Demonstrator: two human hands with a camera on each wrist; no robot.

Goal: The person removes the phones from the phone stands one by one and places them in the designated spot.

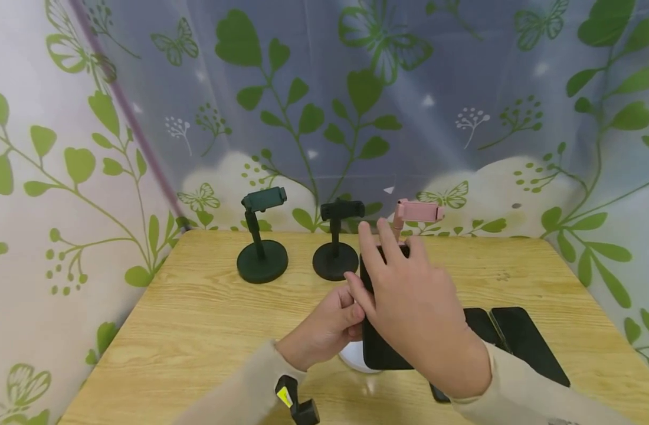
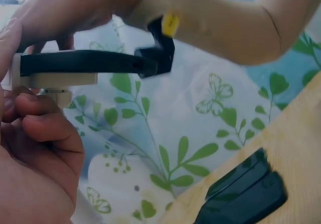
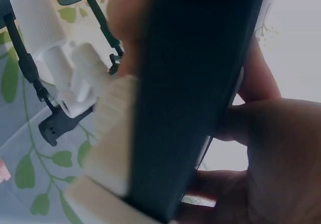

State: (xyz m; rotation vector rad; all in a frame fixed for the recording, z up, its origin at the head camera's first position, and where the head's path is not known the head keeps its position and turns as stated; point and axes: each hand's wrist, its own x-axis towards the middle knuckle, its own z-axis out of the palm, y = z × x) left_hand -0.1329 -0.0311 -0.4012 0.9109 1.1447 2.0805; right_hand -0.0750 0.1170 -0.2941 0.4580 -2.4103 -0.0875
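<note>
A black smartphone (image 1: 384, 351) sits at a white clip-type phone stand, whose round base (image 1: 359, 357) partly shows under it. In the left wrist view the phone (image 2: 85, 62) is edge-on, with the white clip (image 2: 60, 79) behind it. My left hand (image 1: 327, 324) pinches the clip side by the phone's left edge. Over the screen spreads my right hand (image 1: 417, 295), its fingers fairly straight and touching the phone; its palm is arched away. In the right wrist view, the phone's dark body (image 3: 195, 93) hides part of the white stand (image 3: 75, 73).
Along the back of the wooden table (image 1: 207, 330) stand a dark green phone stand (image 1: 262, 260), a black one (image 1: 335, 260) and a pink one (image 1: 420, 211). More dark phones (image 1: 528, 342) lie at the right, partly behind the right forearm. A patterned curtain (image 1: 314, 118) surrounds the table.
</note>
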